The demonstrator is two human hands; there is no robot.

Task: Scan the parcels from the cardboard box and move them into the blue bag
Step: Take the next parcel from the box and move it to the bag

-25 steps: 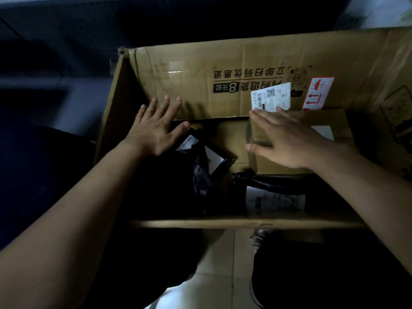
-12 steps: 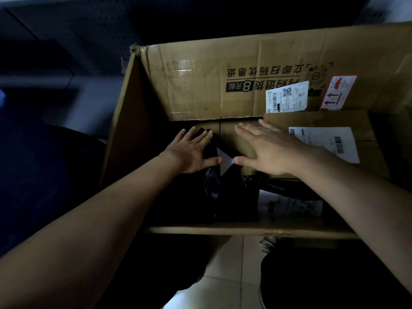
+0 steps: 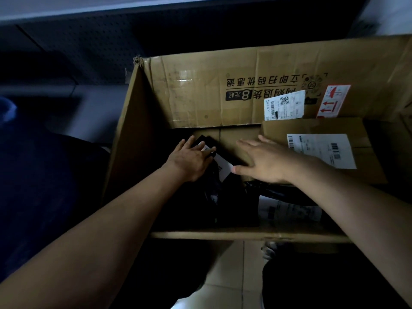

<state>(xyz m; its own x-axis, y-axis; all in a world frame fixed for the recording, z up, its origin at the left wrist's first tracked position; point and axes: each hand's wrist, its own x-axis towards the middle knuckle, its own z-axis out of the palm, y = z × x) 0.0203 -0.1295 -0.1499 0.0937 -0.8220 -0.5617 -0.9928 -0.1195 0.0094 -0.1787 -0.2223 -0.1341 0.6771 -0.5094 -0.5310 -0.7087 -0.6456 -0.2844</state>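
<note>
Pale floor tiles (image 3: 231, 266) show at the bottom of the view, split by a dark grout line, and a greyish shoe toe (image 3: 268, 250) rests on them. Higher up, a dark perforated panel (image 3: 107, 47) spans the background under a pale band (image 3: 66, 7). A grey ledge (image 3: 93, 92) runs below the panel at left, and a white surface (image 3: 392, 14) fills the top right corner.

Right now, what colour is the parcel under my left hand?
The parcel is black, with a white label; the head view shows it.

A dim parcel stockroom: cardboard box (image 3: 200, 97) of labelled parcels (image 3: 316, 128), pale floor tiles (image 3: 229, 268) at 6 o'clock, dark perforated metal panel (image 3: 89, 45) at 11 o'clock.
</note>
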